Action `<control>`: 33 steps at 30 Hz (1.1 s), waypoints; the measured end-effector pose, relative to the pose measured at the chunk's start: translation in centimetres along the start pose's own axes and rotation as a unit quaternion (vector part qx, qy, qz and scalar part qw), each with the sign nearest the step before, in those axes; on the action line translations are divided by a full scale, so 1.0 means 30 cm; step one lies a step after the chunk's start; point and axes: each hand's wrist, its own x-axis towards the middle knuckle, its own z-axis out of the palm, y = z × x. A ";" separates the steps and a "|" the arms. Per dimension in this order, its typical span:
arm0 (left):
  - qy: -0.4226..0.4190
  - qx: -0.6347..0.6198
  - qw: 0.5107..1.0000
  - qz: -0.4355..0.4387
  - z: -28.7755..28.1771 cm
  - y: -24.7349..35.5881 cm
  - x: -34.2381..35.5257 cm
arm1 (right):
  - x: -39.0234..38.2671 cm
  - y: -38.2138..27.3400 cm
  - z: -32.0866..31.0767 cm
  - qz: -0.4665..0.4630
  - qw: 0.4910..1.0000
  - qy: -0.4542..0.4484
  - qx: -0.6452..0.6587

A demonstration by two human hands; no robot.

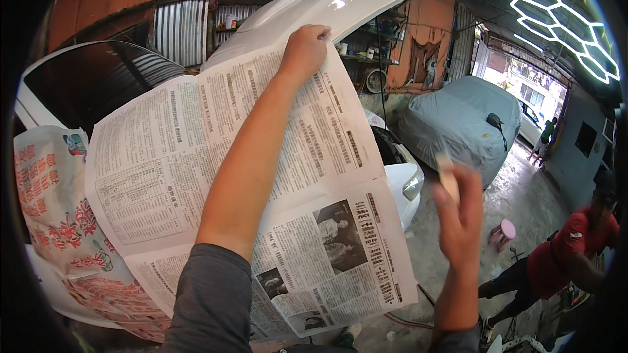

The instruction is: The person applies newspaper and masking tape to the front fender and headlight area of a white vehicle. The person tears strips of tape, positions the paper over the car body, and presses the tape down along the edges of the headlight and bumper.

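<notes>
In the head view, a large sheet of newspaper point(163, 131), thin, matte and softly creased, spreads across the middle, its top lying against the smooth, glossy, curved white hood point(307, 3) of a car. The left hand point(306, 49) rests on the newspaper's top edge with its fingers curled in; whether they pinch the paper or only press on it cannot be told. The right hand point(461, 216), raised just beyond the newspaper's right edge, grips a pale tan, flat-looking piece point(447, 176) between thumb and fingers; motion blur hides its exact kind.

The left forearm covers part of the newspaper, and the newspaper in turn hides much of the car, leaving a clear, rounded headlight point(413, 184) showing at the right. Farther back, a wrinkled grey fabric cover point(451, 114) drapes another vehicle. A person in a red shirt point(562, 255) is partly cut off by the dark fisheye rim, near a round-topped pink stool point(504, 230).

The newspaper carries dense columns of small black characters, bolder headlines and dark photographs. At its left, a wrinkled pale sheet point(49, 189) bears large red characters.
</notes>
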 end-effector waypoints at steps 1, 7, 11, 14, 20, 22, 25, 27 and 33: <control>0.009 -0.025 0.999 -0.020 -0.031 -0.027 -0.011 | 0.122 -0.044 0.069 -0.006 0.997 -0.070 0.039; 0.009 -0.296 0.955 -0.029 0.049 -0.009 -0.011 | 0.683 -0.024 0.374 -0.131 0.978 -0.160 0.003; 0.017 -0.318 0.946 -0.066 0.017 -0.005 -0.022 | 0.819 0.040 0.481 -0.096 0.981 -0.171 0.003; 0.040 -0.290 0.954 -0.058 -0.006 -0.005 -0.024 | 0.877 0.100 0.489 -0.075 0.981 -0.176 -0.013; 0.036 -0.286 0.955 -0.069 -0.018 0.035 -0.048 | 0.854 0.139 0.474 -0.075 0.977 -0.197 -0.037; 0.035 -0.288 0.955 -0.064 -0.016 0.034 -0.048 | 0.850 0.140 0.467 -0.078 0.977 -0.194 -0.047; 0.033 -0.290 0.954 -0.065 -0.008 0.025 -0.045 | 0.852 0.125 0.443 -0.084 0.971 -0.206 -0.089; 0.029 -0.285 0.956 -0.061 -0.011 0.008 -0.036 | 0.858 0.119 0.440 -0.109 0.967 -0.201 -0.115; -0.004 -0.323 0.945 -0.053 0.007 -0.004 -0.032 | 0.863 0.123 0.417 -0.157 0.952 -0.194 -0.179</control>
